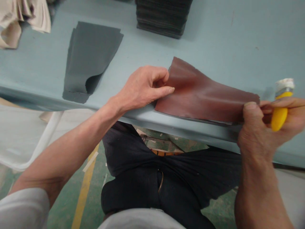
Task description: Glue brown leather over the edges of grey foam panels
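A reddish-brown leather piece (197, 92) with a smooth, shiny face lies at the table's near edge, slightly bowed. At its left edge, my left hand (147, 84) is closed in a pinch, the thumb on top and the curled fingers partly hidden. My right hand (264, 127) pinches the opposite end, its thumb pressed on the leather. That same hand also holds a brush (280, 117) with a yellow handle, a metal band and whitish bristles pointing away from me. A thin dark layer shows under the leather's near edge.
Dark grey sheets (92, 57) lie to the left, one corner curled. Behind the leather stands a tall stack of dark pieces (163, 19). Beige scraps (26, 16) sit at the far left on the pale blue table (226, 41). A white chair (45, 143) stands below left.
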`<state>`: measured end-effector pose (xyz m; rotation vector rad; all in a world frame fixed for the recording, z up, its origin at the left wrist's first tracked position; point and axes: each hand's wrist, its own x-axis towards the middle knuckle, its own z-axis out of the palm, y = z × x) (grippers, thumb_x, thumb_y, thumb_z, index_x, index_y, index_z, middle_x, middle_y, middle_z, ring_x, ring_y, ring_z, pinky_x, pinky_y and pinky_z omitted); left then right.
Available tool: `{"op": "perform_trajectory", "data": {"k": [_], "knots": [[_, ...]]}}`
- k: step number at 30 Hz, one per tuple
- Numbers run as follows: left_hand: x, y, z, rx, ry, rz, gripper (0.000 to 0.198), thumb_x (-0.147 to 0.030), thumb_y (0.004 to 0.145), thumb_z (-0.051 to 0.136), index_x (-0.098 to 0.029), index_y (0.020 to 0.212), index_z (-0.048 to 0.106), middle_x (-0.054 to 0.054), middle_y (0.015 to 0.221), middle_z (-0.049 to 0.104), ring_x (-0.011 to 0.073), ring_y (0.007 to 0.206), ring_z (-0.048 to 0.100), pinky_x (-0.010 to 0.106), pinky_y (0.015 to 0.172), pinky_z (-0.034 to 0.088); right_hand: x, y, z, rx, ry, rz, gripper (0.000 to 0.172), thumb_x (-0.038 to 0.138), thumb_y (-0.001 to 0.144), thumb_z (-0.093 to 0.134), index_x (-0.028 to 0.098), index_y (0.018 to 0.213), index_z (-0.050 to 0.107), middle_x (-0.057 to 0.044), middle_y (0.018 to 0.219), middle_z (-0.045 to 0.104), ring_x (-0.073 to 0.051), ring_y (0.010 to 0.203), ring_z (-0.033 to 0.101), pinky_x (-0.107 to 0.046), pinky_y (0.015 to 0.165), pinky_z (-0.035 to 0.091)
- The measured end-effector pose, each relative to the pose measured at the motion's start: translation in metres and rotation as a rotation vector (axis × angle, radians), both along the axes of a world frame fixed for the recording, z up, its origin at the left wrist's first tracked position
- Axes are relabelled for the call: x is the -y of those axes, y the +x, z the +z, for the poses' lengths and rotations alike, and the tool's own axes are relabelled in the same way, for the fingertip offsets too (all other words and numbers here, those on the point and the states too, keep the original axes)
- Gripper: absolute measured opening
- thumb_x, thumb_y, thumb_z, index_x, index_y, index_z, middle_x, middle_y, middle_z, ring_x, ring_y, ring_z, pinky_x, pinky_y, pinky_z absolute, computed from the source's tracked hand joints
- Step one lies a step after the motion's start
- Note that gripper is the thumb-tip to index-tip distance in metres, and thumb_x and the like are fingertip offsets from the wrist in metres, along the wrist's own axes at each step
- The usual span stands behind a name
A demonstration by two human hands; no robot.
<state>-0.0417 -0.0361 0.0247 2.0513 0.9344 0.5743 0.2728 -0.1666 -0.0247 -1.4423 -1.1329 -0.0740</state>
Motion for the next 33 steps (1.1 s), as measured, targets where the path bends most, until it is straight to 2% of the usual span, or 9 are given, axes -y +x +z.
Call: {"op": "perform_trajectory", "data": {"k": [10, 19, 33], "knots": [[0.0038, 0.0011, 0.0006, -0.043, 0.082, 0.007, 0.031, -0.037, 0.093, 0.072, -0.025, 0.072, 0.052, 0.000, 0.072, 0.059, 0.0197, 0.075, 0.057, 0.035, 0.070, 0.045, -0.0004, 0.0007, -0.0004, -0.008, 0.036, 0.034, 0.036, 0.033, 0.061, 0.076, 0.027, 0.087, 0.053, 0.005, 0.079, 0.050, -0.014, 0.064, 0.056, -0.034, 0.063, 0.042], [0.0072, 0.0010, -0.0034, -0.061, 0.107, 0.040, 0.027, -0.043, 0.094, 0.072, -0.026, 0.078, 0.058, 0.001, 0.074, 0.064, 0.0217, 0.079, 0.061, 0.035, 0.069, 0.043, 0.0011, 0.0011, -0.0001, 0.016, 0.002, 0.000, 0.036, 0.039, 0.063, 0.076, 0.028, 0.086, 0.051, 0.005, 0.079, 0.049, -0.015, 0.064, 0.057, -0.035, 0.063, 0.044], [0.0069, 0.0025, -0.0040, -0.143, 0.164, 0.036, 0.025, -0.038, 0.097, 0.075, -0.024, 0.082, 0.060, -0.001, 0.076, 0.068, 0.0184, 0.078, 0.058, 0.034, 0.071, 0.041, 0.0030, -0.0009, 0.0008, -0.085, -0.033, 0.003, 0.035, 0.029, 0.059, 0.077, 0.026, 0.085, 0.054, 0.006, 0.079, 0.050, -0.014, 0.066, 0.059, -0.034, 0.067, 0.047]]}}
